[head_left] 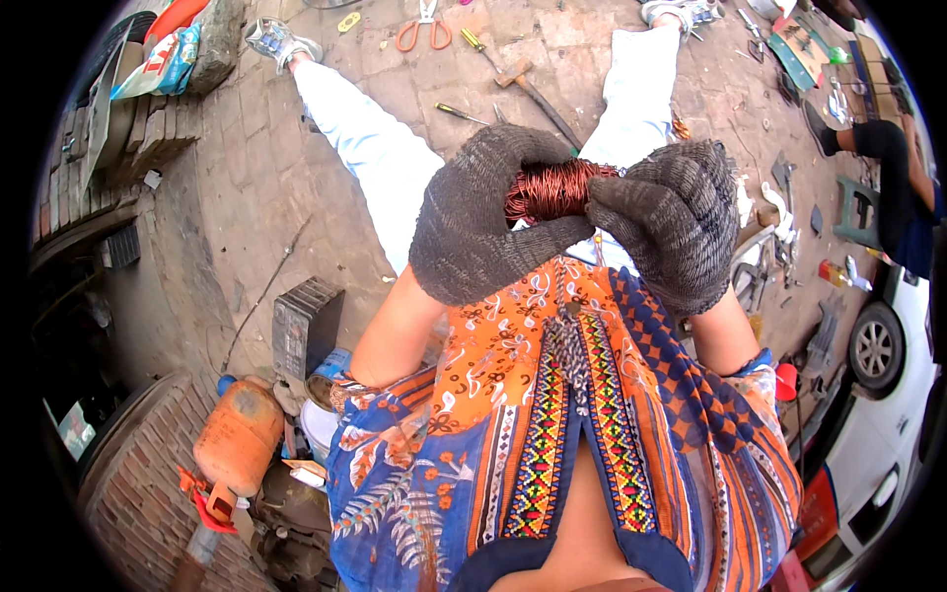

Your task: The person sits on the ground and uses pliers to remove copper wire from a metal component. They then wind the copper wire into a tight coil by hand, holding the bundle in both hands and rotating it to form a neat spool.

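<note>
Your gloved left hand (493, 222) curls around the copper-coloured wire bundle (552, 190) — at one o'clock from view centre — likely to steady it; your gloved right hand (676, 225) pinches its three-o'clock end, apparently for control.

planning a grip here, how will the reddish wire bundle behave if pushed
The reddish wire bundle would probably feel springy rather than floppy, being many thin strands packed together. It may be heavy for its size, as its coppery sheen suggests metal.

The left hand (483, 217) and right hand (676, 222) hide parts of the wire bundle (554, 190). The rim crops the white car (876, 439).
</note>
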A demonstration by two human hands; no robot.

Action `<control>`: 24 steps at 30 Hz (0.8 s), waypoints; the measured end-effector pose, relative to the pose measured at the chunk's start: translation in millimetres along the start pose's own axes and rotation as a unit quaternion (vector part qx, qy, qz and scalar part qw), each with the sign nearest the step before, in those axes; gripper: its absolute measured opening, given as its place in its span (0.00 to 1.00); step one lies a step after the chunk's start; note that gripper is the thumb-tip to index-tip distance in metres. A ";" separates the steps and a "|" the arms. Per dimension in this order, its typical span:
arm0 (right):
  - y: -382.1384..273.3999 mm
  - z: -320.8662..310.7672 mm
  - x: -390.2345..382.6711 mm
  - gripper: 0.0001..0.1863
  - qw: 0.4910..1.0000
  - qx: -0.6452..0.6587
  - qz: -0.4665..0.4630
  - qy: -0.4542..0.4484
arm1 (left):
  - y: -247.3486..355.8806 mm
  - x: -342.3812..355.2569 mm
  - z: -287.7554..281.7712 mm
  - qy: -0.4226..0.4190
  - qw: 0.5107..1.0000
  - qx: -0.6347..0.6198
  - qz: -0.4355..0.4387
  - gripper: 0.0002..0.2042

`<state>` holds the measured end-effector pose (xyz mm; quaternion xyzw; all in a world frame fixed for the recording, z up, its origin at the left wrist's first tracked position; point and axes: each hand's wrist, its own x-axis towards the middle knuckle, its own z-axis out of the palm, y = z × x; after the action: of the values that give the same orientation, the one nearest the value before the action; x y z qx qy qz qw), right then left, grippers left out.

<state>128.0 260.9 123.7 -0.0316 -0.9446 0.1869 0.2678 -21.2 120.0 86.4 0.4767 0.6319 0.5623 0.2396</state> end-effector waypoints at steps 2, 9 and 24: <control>3.4 -2.9 -1.7 0.16 1.000 0.003 -0.010 -0.022 | -0.7 0.2 -0.8 -0.002 1.000 -0.006 -0.017 0.23; -2.4 -5.4 -7.1 0.13 0.997 0.018 0.034 -0.060 | 0.0 -1.9 1.2 -0.011 0.998 0.001 -0.054 0.24; 5.5 18.2 -11.1 0.27 0.707 0.621 0.339 0.000 | -8.8 18.7 -4.0 -0.043 0.991 0.049 0.113 0.31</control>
<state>127.8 258.1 101.8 -0.1766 -0.5410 0.8092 0.1458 -35.5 135.2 83.5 0.5801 0.5901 0.5326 0.1779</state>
